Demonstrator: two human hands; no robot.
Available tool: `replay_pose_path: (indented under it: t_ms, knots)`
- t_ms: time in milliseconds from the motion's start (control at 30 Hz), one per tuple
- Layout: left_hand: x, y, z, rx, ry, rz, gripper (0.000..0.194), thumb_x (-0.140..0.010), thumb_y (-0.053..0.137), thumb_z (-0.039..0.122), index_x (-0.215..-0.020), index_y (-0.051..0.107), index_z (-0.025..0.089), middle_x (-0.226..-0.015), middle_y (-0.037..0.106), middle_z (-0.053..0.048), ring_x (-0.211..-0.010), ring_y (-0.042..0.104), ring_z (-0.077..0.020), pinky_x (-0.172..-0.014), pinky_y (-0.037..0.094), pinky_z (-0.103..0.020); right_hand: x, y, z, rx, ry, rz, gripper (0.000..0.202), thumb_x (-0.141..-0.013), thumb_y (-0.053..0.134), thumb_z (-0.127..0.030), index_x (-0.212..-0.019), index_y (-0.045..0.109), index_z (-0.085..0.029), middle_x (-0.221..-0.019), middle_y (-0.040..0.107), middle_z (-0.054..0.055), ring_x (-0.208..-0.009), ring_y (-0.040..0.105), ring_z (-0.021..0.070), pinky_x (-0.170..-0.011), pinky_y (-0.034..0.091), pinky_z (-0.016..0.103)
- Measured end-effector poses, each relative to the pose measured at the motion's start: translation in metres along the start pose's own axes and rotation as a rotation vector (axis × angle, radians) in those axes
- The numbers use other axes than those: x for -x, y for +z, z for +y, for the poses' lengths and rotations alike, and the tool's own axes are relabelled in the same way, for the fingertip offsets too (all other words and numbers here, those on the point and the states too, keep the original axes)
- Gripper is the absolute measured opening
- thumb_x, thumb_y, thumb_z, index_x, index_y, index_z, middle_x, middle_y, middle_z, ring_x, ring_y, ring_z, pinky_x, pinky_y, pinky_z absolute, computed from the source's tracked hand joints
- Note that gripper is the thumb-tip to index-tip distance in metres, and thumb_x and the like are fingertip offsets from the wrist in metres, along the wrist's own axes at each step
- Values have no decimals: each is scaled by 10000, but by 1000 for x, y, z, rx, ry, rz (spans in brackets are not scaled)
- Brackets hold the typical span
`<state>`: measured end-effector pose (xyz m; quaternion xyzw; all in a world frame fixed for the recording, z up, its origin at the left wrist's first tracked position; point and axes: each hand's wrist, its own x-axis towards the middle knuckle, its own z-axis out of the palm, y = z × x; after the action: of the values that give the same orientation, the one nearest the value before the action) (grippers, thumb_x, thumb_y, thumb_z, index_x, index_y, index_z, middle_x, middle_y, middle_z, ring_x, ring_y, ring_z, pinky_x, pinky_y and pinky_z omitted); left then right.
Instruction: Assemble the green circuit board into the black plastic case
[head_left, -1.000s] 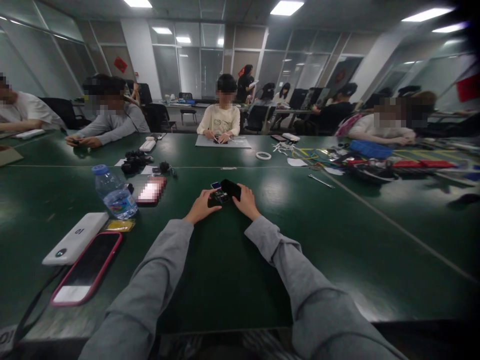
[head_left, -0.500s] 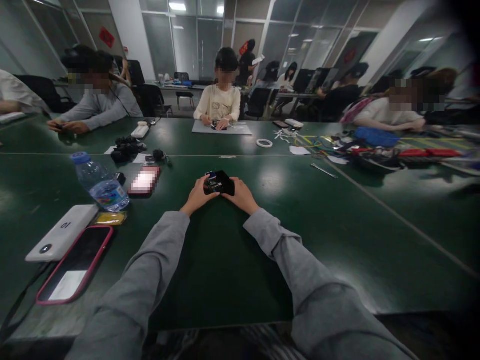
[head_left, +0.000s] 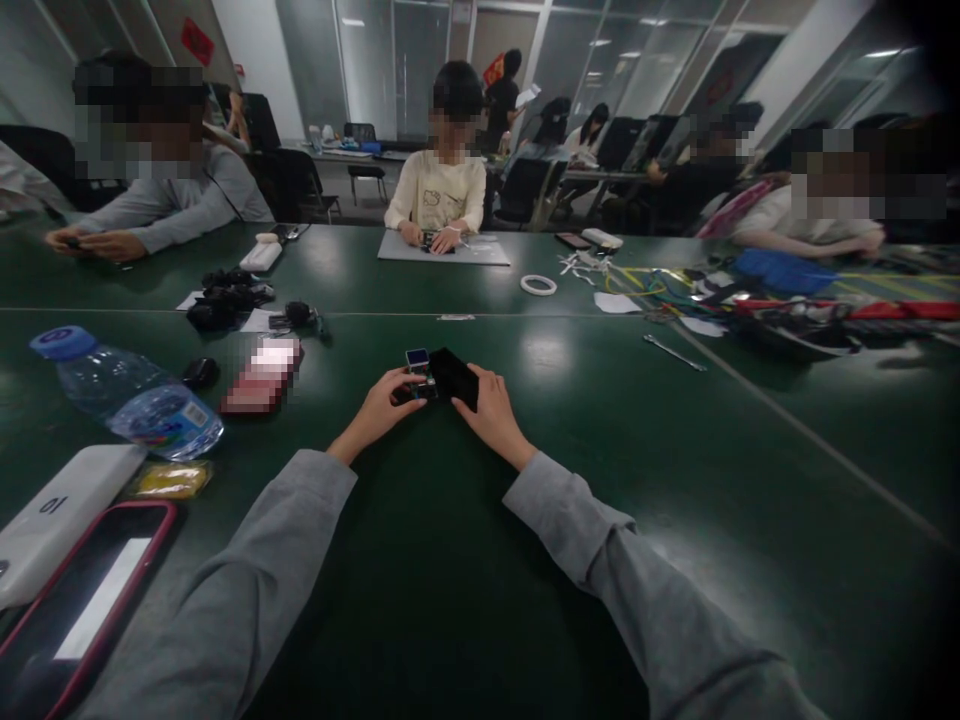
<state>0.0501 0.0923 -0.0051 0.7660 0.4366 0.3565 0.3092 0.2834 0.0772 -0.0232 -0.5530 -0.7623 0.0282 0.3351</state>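
Observation:
Between the fingers and thumb of my left hand [head_left: 382, 405] is a small electronic module [head_left: 421, 378] with a little dark blue screen at its top. My right hand [head_left: 495, 410] grips a flat black piece [head_left: 452, 378] by its right side. The two items are held close together above the green table [head_left: 450, 560]; whether they touch is too small to tell.
On the left lie a plastic bottle [head_left: 142, 400], a white power bank [head_left: 67, 510], a yellow packet [head_left: 171, 480] and phones [head_left: 94, 600]. Farther off are a white ring [head_left: 538, 286], a wrench [head_left: 675, 353] and tangled cables [head_left: 652, 290]. Several people sit across.
My hands have moved slightly apart, and the module and the black piece, earlier overlapping, now show more separately. The view has shifted, so the bottle and phones appear larger and farther left.

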Motion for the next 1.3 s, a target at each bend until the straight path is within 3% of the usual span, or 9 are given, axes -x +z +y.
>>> replay_pose_path:
  t_ms: [100, 233, 367, 500, 867, 1067, 1167, 1300]
  knots:
    - [0, -1, 0, -2, -13, -5, 386, -804, 626, 371, -1176, 593, 274, -1390, 428, -83, -1068, 557, -217, -779, 508, -359, 0, -4, -4, 5, -14, -33, 713, -848, 570, -403, -1451, 231, -229, -1224, 451, 126, -1082, 439, 297, -880, 448, 487]
    - [0, 1, -4, 22, -7, -3, 389, -796, 640, 357, -1174, 598, 278, -1398, 432, -80, -1106, 544, -220, -810, 504, -369, 1, -9, -10, 19, -47, -58, 637, -872, 538, -381, -1440, 267, -280, -1254, 429, 109, -1120, 424, 297, -909, 434, 488]
    - [3, 2, -5, 52, 0, -9, 399, -783, 655, 363, -1166, 608, 263, -1391, 442, -92, -1143, 531, -228, -863, 491, -390, 2, -9, -8, -15, -19, -2, 634, -885, 506, -327, -1453, 236, -238, -1260, 456, 117, -1132, 434, 288, -940, 423, 500]
    - [6, 2, -4, 67, 13, -17, 400, -779, 658, 372, -1160, 615, 260, -1388, 444, -95, -1153, 529, -227, -896, 480, -403, 4, -4, -1, -44, 3, 63, 592, -868, 515, -307, -1407, 311, -168, -1246, 487, 138, -1142, 454, 292, -950, 426, 509]
    - [10, 2, 0, 65, -9, 8, 388, -752, 677, 385, -1112, 640, 245, -1363, 460, -96, -1004, 595, -196, -886, 498, -413, 4, 1, 14, -71, 107, 214, 582, -775, 600, -282, -1297, 413, -106, -1192, 518, 153, -1100, 486, 274, -951, 436, 462]
    - [14, 0, 9, 74, -30, 17, 364, -747, 683, 355, -1090, 649, 237, -1339, 479, -96, -993, 595, -194, -892, 498, -421, 12, -4, 17, -68, 181, 184, 516, -775, 582, -314, -1241, 465, -127, -1165, 531, 150, -1087, 499, 276, -913, 445, 483]
    - [15, 0, 8, 85, -24, 28, 363, -740, 691, 342, -1083, 651, 233, -1322, 494, -93, -963, 597, -180, -879, 503, -407, 27, -25, 39, -10, 151, 160, 503, -787, 561, -326, -1241, 479, -128, -1156, 548, 157, -1083, 514, 278, -918, 438, 481]
    - [13, 2, 1, 107, 13, 40, 364, -730, 702, 343, -1072, 654, 227, -1308, 504, -94, -918, 604, -168, -857, 511, -392, 72, -95, 117, 228, 294, 228, 528, -794, 533, -382, -1242, 500, -105, -1151, 552, 212, -1085, 523, 320, -884, 434, 498]
